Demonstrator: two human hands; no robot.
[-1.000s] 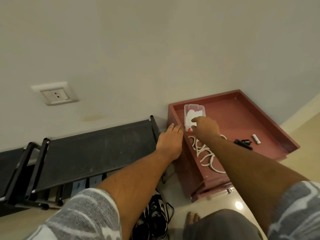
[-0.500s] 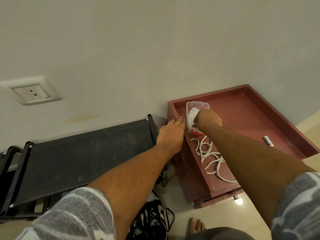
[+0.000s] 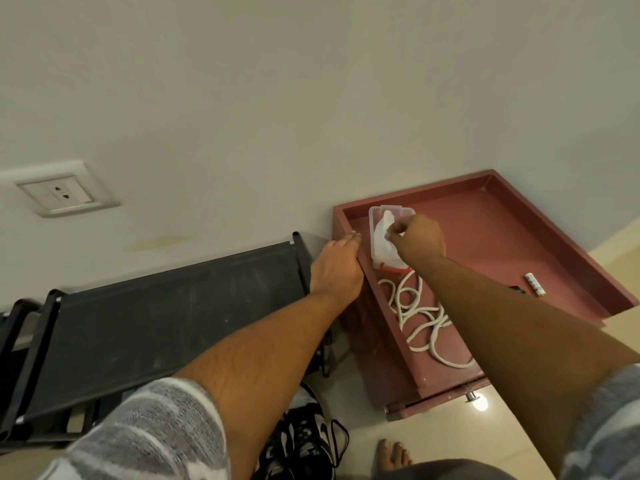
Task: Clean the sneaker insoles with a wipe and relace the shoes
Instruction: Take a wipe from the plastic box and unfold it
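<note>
Pale wall backs the maroon wooden tray-topped cabinet (image 3: 502,244). Your right hand (image 3: 419,237) pinches a white wipe (image 3: 382,235) sticking up from the clear plastic box (image 3: 391,209) in the cabinet's far left corner. Your left hand (image 3: 337,268) lies flat, fingers straight, on its left rim. You're fetching the wipe, I judge. Next, pull it free without lifting the box, then take it to the black-and-white sneakers (image 3: 304,441) on the floor below the cabinet's near left corner.

— What place is this looking like?
— A home: a black shoe rack (image 3: 156,323) is standing lower left under a wall socket (image 3: 64,195), a maroon cabinet (image 3: 485,244) is sitting at right, a bare foot (image 3: 393,453) is resting on glossy tiles (image 3: 433,438)
</note>
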